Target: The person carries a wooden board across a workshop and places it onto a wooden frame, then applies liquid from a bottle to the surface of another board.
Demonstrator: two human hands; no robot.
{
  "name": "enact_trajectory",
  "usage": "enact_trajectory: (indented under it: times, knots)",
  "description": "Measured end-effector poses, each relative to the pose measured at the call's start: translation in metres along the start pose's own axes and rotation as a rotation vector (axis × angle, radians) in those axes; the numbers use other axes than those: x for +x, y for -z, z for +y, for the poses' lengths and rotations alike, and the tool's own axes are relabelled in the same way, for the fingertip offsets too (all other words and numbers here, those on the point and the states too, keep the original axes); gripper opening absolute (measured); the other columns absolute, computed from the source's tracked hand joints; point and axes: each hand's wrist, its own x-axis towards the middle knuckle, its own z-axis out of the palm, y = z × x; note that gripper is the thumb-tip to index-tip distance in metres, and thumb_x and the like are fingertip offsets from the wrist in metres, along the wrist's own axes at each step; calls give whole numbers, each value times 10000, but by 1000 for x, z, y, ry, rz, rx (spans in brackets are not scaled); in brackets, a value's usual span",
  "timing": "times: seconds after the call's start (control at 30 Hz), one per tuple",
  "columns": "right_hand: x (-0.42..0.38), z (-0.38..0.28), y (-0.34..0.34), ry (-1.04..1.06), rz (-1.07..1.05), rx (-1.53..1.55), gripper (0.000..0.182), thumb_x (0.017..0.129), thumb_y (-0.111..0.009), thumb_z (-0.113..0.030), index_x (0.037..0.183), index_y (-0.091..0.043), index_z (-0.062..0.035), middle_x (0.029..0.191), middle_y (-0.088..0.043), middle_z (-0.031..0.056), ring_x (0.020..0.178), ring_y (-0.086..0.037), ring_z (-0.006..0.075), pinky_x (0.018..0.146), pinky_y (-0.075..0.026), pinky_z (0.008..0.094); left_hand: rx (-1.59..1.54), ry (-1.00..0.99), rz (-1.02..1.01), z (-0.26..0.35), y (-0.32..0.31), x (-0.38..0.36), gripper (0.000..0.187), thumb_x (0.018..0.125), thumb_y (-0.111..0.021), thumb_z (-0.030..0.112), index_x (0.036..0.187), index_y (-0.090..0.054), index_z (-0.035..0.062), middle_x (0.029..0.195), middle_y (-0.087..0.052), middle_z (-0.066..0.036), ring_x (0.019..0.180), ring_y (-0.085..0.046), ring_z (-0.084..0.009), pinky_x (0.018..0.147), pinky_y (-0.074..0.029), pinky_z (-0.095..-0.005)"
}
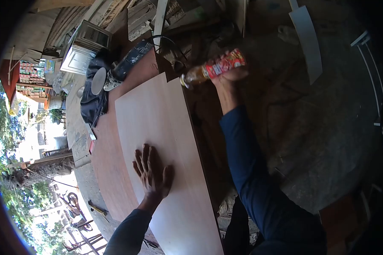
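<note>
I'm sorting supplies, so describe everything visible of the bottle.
The bottle looks plastic: a red printed label on one half, the other see-through and amber, narrowing to a pale tip. The right hand grips it around the label, roughly sideways, tip toward the pale board. Whether it is capped is unclear.

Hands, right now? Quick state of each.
Left hand: open, palm down, fingers spread on the pale board.
Right hand: closed around a bottle with a red label.
</note>
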Motion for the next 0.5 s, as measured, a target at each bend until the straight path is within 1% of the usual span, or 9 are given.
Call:
enact_trajectory:
  times: [0.03, 0.1, 0.13, 0.2, 0.23, 0.33, 0.37, 0.47, 0.5]
  knots:
    - [-11, -2, 10, -5, -81, -13, 428, 982, -509, -522, 780, -587, -153, 646, -552, -12, 553, -476, 189, 554, -440, 364, -1, 3, -1, 0, -1, 1, 790, 970, -458, 517, 1571, -253, 46, 1636, -223, -212, 1519, -109, -467, 1190, -17, -621]
    - [-35, -7, 28, -11, -239, -35, 400, 988, -529, -504, 810, -618, -158, 665, -583, -17, 567, -503, 189, 559, -466, 367, 17, -15, 4, 3, 1, 1, 760, 961, -482, 421, 1564, -250, 20, 1625, -238, -230, 1509, -133, -475, 1193, -37, -611]
    - [-32, -7, 34, 14, -245, -29, 397, 990, -525, -503, 822, -628, -159, 674, -594, -13, 575, -513, 191, 568, -477, 372, 28, -27, 10, 4, 1, 2, 747, 957, -494, 373, 1560, -249, 7, 1619, -246, -239, 1505, -146, -479, 1195, -47, -606]
    - [-33, -6, 37, 71, -254, -7, 392, 993, -516, -501, 848, -646, -160, 691, -617, -6, 590, -532, 194, 587, -498, 382, 40, -41, 24, 4, -1, 3, 741, 970, -467, 399, 1560, -249, 8, 1616, -254, -238, 1503, -153, -479, 1194, -58, -610]
    - [-25, 2, 37, 79, -209, 40, 401, 988, -523, -509, 837, -634, -155, 682, -604, -11, 592, -530, 191, 596, -494, 379, 50, -49, 28, 4, -2, 2, 739, 977, -453, 413, 1560, -249, 8, 1615, -258, -237, 1502, -156, -479, 1193, -64, -612]
    - [18, 13, 40, 205, 61, 59, 399, 982, -538, -507, 824, -628, -153, 675, -594, -17, 594, -537, 189, 599, -487, 368, 69, -49, 28, 3, -4, 3, 736, 991, -414, 448, 1556, -256, 3, 1608, -273, -238, 1497, -169, -480, 1192, -81, -614]
    - [23, 13, 44, 211, 129, -2, 436, 968, -525, -550, 818, -611, -150, 654, -559, -14, 580, -514, 187, 591, -467, 372, 73, -54, 34, 3, -5, 3, 734, 992, -410, 449, 1554, -260, 0, 1606, -275, -240, 1495, -174, -481, 1192, -85, -613]
    - [-31, 0, 37, 5, -88, 45, 485, 955, -482, -596, 800, -593, -150, 635, -521, -4, 563, -476, 186, 583, -447, 380, 79, -73, 52, 3, -8, 5, 729, 997, -399, 452, 1548, -271, -9, 1600, -283, -244, 1487, -189, -485, 1191, -99, -612]
    - [-42, -4, 36, 66, -144, 19, 464, 962, -480, -573, 796, -590, -154, 632, -521, -2, 568, -479, 188, 583, -442, 387, 80, -78, 59, 2, -9, 5, 727, 999, -397, 451, 1546, -274, -11, 1599, -284, -245, 1484, -195, -486, 1190, -103, -612]
